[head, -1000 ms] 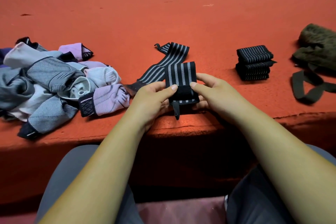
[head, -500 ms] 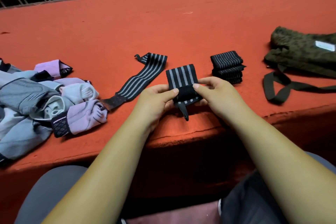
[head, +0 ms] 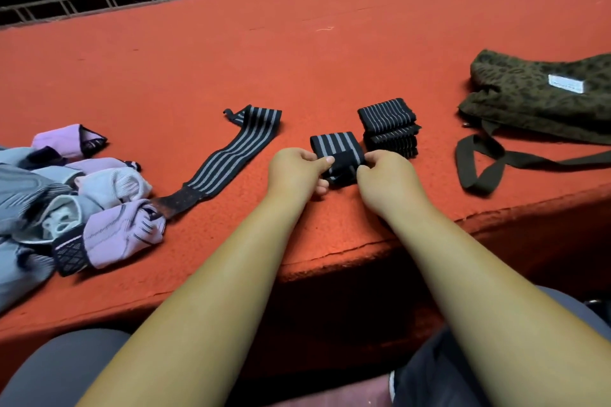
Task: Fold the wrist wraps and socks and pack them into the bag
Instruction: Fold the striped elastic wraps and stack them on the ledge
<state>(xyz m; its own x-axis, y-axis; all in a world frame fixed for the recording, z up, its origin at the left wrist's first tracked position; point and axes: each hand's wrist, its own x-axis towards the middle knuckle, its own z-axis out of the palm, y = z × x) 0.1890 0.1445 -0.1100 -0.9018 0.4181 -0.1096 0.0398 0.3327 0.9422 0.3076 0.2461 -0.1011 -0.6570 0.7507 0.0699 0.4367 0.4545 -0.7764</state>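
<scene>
At the far left, about 9 o'clock from my hands, the pile of socks (head: 82, 201) lies loose: lilac, pale grey and blue-grey, with dark cuffs, none of them folded. Just right of it the flat wrist wrap (head: 231, 155) lies on the orange ledge (head: 297, 53). Its long axis runs from 7 o'clock, where the dark tab end touches the sock pile, up to 1 o'clock. It is black with grey stripes along its length.

My left hand (head: 294, 172) and right hand (head: 383, 175) meet on the folded wrist wrap (head: 334, 144). Each pinches one side of it, thumbs on the plain black flap, and the bundle is low on the ledge between them. It is short and thick, with its stripes pointing toward 12 o'clock.

The stack of folded wraps (head: 388, 124) sits just beside the bundle at 1 o'clock, nearer my right hand. I judge that hand the natural one to carry the bundle over, though the flap may spring open if the pinch loosens.

The bag (head: 535, 99), olive with a dark mottled print, lies well apart at 2 o'clock. Its strap (head: 479, 163) loops toward me. I cannot tell where its opening is.
</scene>
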